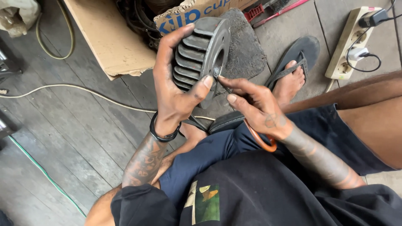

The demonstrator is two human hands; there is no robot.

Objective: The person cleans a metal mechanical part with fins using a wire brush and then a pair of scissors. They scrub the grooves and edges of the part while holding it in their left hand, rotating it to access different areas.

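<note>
- The left hand [178,90] is raised in front of the body, wrist bent back, with its fingers [178,37] curled over the top of a dark finned wheel [201,54] and the thumb pressed on the lower edge of its flat face; the grasp is closed firmly on the part.
- The finned wheel is held in the air above the knees, tilted on edge, ribs toward the left palm and the flat disc face with its centre hole turned to the right.
- The right hand [257,106] comes in from the right, forearm across the lap; thumb and forefinger are pinched together at the centre hole, seemingly on something thin, too small to make out.
- An orange ring [261,144] hangs below the right wrist.
- Black bands [164,136] circle the left wrist.
- Below, a bare foot in a dark sandal [299,56] rests on the wooden floor [71,134], near a cardboard box [111,37] and a white power strip [349,42].
</note>
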